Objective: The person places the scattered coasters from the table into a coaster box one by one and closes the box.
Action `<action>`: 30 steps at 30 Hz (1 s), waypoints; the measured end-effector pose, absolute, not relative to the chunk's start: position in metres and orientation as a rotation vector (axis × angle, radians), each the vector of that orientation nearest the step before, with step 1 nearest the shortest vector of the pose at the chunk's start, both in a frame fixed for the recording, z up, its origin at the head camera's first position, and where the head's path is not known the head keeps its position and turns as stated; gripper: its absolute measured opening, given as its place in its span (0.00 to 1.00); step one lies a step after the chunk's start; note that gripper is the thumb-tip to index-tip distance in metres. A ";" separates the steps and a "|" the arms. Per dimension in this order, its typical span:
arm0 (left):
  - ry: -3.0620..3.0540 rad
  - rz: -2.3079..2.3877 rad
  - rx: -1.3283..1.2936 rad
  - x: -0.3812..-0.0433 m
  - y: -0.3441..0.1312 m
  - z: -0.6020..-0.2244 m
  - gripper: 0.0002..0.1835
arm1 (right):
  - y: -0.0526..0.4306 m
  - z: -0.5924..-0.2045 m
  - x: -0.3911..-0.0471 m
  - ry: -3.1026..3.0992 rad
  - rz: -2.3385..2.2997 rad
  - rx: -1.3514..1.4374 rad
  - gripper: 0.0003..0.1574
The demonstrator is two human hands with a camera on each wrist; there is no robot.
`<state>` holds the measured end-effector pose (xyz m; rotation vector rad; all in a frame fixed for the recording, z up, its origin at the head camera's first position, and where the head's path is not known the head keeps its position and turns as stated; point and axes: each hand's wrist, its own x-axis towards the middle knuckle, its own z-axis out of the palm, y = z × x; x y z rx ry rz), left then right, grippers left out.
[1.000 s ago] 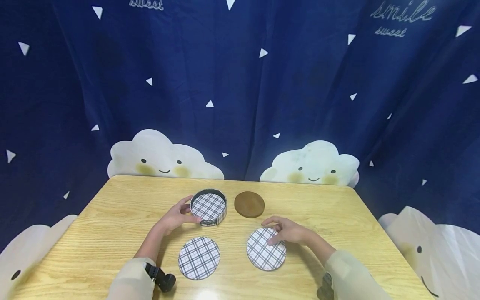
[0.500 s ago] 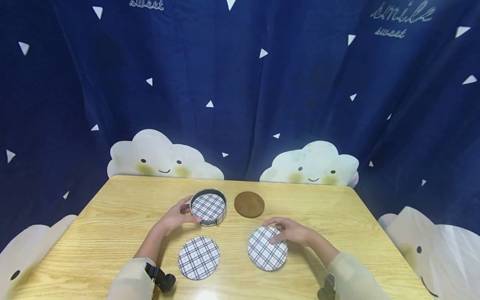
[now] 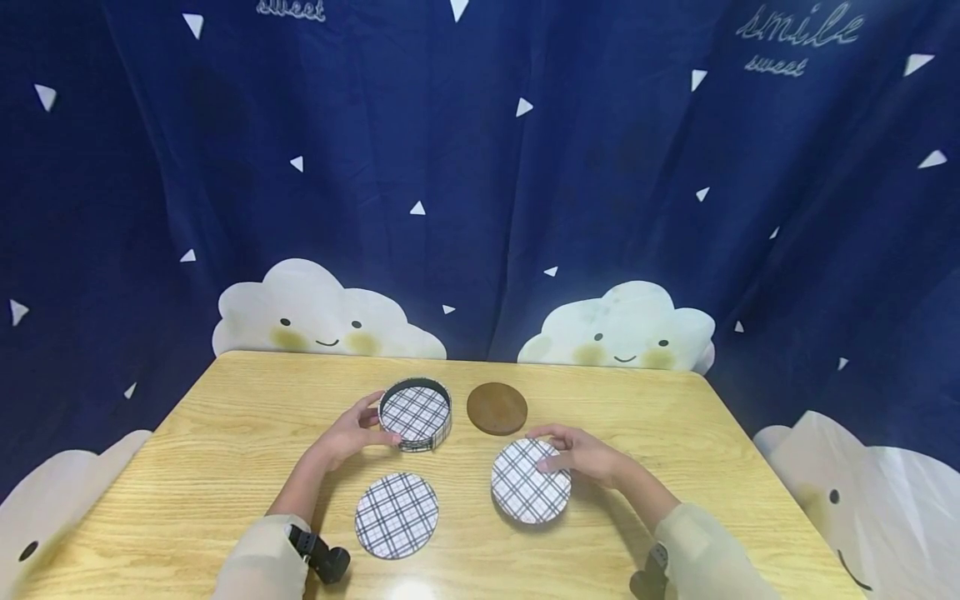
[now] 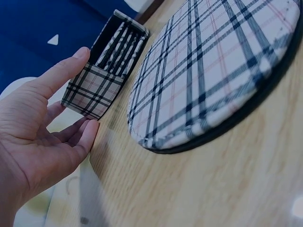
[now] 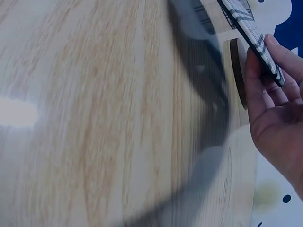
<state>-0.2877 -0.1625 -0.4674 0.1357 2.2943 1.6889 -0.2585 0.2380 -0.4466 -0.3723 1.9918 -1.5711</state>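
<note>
At the left, a round plaid coaster holder (image 3: 442, 433) stands on the table. My left hand (image 3: 347, 435) holds its left side, thumb over the front rim and fingers round the far side. Several plaid coasters sit inside the holder, their edges showing in the left wrist view. My right hand (image 3: 588, 458) pinches a round plaid coaster (image 3: 528, 487) by its far right edge, thumb on top and fingers beneath. In the right wrist view this coaster (image 5: 255, 40) is tilted and raised off the table. Another plaid coaster (image 3: 396, 517) lies flat in front of the holder.
A round brown wooden disc (image 3: 497, 408) lies just right of the holder. The light wooden table (image 3: 645, 417) reaches back to a dark blue curtain (image 3: 480, 208) printed with clouds and triangles. A small camera is strapped to each wrist.
The coaster in my right hand has come up off the table and moved slightly away from me, toward the back. My left hand and the holder have stayed in place.
</note>
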 end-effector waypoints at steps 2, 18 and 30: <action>2.293 1.691 0.137 -0.287 -0.163 -0.467 0.55 | 0.236 -0.446 -0.259 1.993 -1.586 -0.371 0.40; 2.283 1.703 0.139 -0.286 -0.162 -0.466 0.55 | 0.231 -0.448 -0.267 2.001 -1.709 -0.315 0.40; 2.280 1.708 0.141 -0.285 -0.162 -0.464 0.55 | 0.230 -0.446 -0.270 2.017 -1.737 -0.312 0.42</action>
